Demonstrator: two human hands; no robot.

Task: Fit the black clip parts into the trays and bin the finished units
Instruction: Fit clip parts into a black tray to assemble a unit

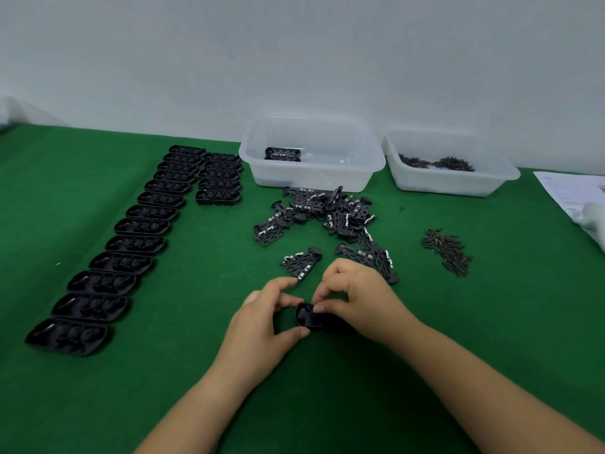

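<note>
A black tray (309,317) sits low over the green table (183,381) in front of me, held between both hands. My left hand (262,317) grips its left end with thumb and fingers curled round it. My right hand (355,294) pinches its top edge with curled fingers and covers its right half. Whether a clip part sits inside is hidden. A loose heap of black clip parts (330,214) lies just beyond my hands. Two rows of empty black trays (131,244) run along the left. A clear bin (311,155) at the back holds one finished unit (282,154).
A second clear bin (448,163) at the back right holds small dark metal pieces. A little pile of the same pieces (447,250) lies on the table to the right. White paper (569,191) lies at the right edge. A white wall stands behind the table.
</note>
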